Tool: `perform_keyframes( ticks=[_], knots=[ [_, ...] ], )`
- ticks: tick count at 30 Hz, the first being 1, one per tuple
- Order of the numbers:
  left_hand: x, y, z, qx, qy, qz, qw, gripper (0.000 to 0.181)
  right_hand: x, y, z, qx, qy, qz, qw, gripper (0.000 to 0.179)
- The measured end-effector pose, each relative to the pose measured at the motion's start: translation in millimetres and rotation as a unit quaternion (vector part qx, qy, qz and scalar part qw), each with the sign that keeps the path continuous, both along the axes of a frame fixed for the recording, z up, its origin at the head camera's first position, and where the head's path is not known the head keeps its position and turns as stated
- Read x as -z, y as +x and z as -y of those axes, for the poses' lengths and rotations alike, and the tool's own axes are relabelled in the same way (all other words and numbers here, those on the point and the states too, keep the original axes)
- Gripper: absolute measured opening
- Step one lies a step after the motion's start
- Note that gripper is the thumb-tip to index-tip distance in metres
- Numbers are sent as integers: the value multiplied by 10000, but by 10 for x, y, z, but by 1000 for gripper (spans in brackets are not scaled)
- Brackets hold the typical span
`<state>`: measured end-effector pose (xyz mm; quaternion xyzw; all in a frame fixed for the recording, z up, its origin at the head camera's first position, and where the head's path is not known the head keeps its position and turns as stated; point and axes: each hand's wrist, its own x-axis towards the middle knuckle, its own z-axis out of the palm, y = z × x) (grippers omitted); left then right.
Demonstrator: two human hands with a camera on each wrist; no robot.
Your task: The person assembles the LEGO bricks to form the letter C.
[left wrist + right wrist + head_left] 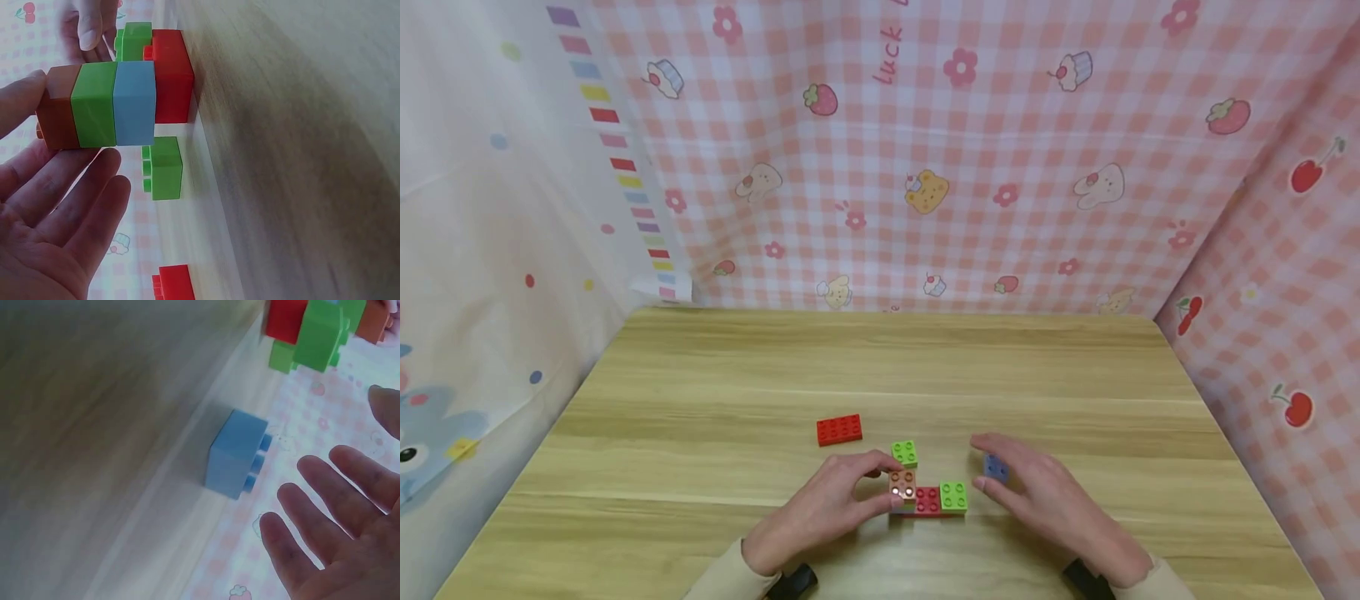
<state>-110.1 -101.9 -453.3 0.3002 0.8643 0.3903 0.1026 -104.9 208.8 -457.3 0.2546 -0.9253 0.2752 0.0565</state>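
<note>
My left hand (827,504) grips a brown brick (902,487) between thumb and fingers. It tops a small column, with a green brick (94,105) under it and a light blue brick (135,103) lowest. That column stands at the left end of a red brick (927,501); whether it is pressed fully down I cannot tell. Another green brick (953,496) is on the red brick's right end. Over a separate blue brick (996,468) on the table hovers my right hand (1037,492), fingers spread and apart from it in the right wrist view.
Just behind the column lies a loose green brick (905,451). A longer red brick (839,429) rests farther back to the left. The wooden table (715,358) ends at a checked pink cloth (880,150), with more cloth at both sides.
</note>
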Motion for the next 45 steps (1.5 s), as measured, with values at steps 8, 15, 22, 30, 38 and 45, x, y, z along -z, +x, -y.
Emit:
perform_keyframes(
  ticks=[8, 15, 22, 30, 38, 45],
  knots=[
    [6, 14, 5, -87, -36, -45, 9999, 36, 36, -71, -72, -98, 321, -113, 9994, 55],
    [15, 23, 18, -104, -33, -133, 9999, 35, 62, -132, -143, -272, 636, 204, 9974, 59],
    [17, 19, 20, -104, -27, -59, 9999, 37, 67, -191, -206, -336, 903, 503, 9941, 58],
    [22, 6, 12, -74, 13, -5, 10000, 39, 99, -233, -245, -394, 1156, 349, 9919, 45],
    [40, 12, 8, -99, 50, 87, 9999, 41, 97, -227, -249, -505, 1108, -171, 9924, 38],
    [66, 33, 17, -51, 285, 216, 9993, 43, 39, -164, -182, -281, 859, -163, 9958, 37]
  ],
)
